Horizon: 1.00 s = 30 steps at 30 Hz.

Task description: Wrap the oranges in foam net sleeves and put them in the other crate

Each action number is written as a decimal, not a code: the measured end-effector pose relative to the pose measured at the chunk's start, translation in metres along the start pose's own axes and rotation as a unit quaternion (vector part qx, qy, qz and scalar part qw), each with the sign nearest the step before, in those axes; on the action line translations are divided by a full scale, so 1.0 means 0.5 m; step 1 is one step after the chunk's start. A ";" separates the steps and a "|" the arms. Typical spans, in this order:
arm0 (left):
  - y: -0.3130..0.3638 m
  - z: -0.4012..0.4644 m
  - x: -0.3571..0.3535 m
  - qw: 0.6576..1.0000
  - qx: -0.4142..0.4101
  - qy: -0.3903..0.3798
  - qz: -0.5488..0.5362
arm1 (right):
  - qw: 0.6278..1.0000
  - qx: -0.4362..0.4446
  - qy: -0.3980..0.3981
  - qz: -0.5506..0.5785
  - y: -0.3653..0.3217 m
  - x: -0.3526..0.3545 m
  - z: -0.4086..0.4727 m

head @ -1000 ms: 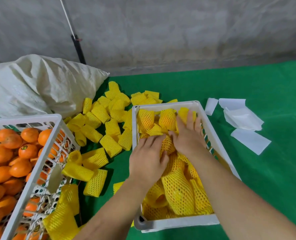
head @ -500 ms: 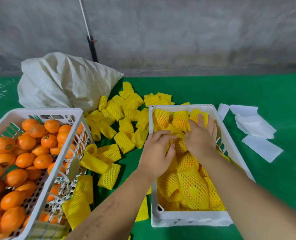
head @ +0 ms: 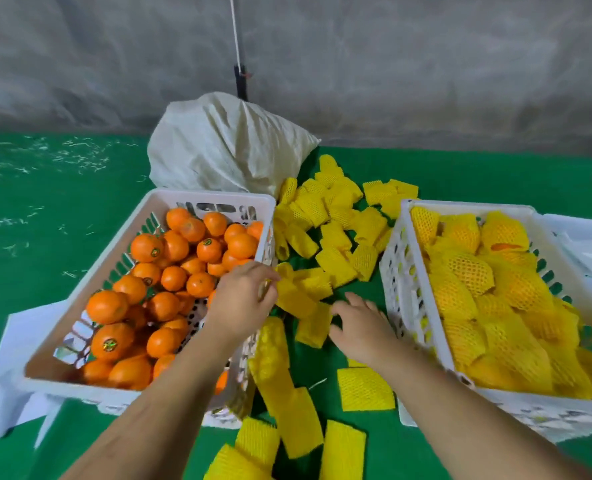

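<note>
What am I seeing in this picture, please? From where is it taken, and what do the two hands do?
A person wears a camera on the head; it looks down at both bare hands. On the green cloth stand two white crates: the left crate holds bare oranges, the right crate holds wrapped oranges. Loose foam net sleeves lie between them, a white sack behind. The left hand pinches one sleeve; the right hand reaches beside it, holding nothing.
</note>
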<state>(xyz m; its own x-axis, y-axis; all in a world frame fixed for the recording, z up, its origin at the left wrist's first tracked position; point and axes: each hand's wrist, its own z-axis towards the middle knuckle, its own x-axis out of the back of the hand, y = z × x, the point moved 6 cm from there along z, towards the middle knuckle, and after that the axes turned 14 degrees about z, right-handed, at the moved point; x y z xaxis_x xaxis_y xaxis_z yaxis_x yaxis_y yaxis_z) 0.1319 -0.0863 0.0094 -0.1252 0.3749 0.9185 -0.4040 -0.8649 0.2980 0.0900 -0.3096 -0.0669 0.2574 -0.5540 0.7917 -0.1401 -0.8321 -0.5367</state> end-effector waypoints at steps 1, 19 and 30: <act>-0.048 -0.011 0.003 1.000 0.017 -0.007 -0.013 | 0.999 -0.040 -0.025 0.010 0.021 -0.034 -0.005; -0.260 -0.122 -0.207 0.809 -0.015 -0.496 0.316 | 0.902 -0.175 0.260 0.298 0.052 -0.186 -0.122; -0.212 -0.081 -0.024 0.925 0.209 -0.152 -0.277 | 0.680 -0.121 0.287 0.664 -0.073 -0.123 -0.107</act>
<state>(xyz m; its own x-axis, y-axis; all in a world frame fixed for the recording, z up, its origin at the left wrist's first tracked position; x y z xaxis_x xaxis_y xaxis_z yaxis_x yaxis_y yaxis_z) 0.1396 0.0143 -0.0438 0.2825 0.7432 0.6066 0.0642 -0.6456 0.7610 0.0281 -0.2466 -0.0807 -0.6550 -0.6830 -0.3234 -0.0562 0.4708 -0.8805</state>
